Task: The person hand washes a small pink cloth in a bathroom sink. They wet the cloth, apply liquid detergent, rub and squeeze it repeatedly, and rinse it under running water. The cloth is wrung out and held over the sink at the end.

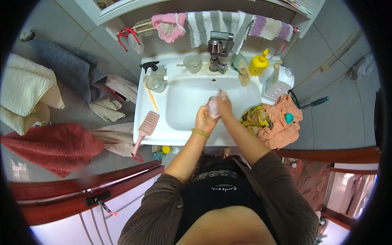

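Over the basin of a white ceramic sink (180, 113), my two wet hands are together. My left hand (204, 119), below a yellowish bangle (200, 132), grips a small pale lilac object (213, 108); whether it is soap or wadded cloth is unclear. From the right, my right hand (225, 106) closes on the same object, with something whitish at its fingers. Part of the drain (211, 98) shows behind my hands. A metal faucet (216, 47) stands at the sink's back edge, beyond my fingertips.
On the left rim are a spray bottle (157, 73), an orange-handled toothbrush (152, 99) and a pink hairbrush (148, 124). A cup (192, 63) stands behind. Along the right are a yellow pump bottle (258, 63), a white jug (278, 84) and crumpled peach cloth (280, 122). Towels (217, 26) hang above.
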Available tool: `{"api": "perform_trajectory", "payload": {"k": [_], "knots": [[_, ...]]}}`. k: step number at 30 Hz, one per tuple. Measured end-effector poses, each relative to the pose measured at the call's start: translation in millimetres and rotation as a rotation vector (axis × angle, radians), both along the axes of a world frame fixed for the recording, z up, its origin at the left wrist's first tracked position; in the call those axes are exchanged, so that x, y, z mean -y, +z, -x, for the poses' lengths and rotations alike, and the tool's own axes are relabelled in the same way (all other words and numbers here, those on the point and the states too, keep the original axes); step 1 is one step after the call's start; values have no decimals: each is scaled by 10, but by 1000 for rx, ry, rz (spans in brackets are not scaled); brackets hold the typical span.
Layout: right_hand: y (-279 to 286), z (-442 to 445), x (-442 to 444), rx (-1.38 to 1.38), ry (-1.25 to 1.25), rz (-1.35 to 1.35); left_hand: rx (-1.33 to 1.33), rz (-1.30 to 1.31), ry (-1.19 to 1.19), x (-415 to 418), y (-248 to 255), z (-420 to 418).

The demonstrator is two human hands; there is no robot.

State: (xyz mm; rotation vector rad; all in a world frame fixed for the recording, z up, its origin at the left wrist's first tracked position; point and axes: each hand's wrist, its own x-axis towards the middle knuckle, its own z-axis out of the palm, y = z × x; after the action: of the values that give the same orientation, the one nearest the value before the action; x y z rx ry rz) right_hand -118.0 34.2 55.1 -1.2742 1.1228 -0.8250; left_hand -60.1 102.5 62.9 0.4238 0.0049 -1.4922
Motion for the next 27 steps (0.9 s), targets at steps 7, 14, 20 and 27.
{"api": "perform_trajectory", "payload": {"k": [7,14,20,27], "knots": [[-181,-149,-180,-125,-136,226,177,-68,-3,-61,-160,-57],[122,-171,-744,-294,-30,843,-184,287,-177,16,-312,-453],[12,102,179,2,70,-130,42,-76,105,-9,38,130],[-52,86,42,-39,9,-4,142,-175,321,183,-211,284]]}}
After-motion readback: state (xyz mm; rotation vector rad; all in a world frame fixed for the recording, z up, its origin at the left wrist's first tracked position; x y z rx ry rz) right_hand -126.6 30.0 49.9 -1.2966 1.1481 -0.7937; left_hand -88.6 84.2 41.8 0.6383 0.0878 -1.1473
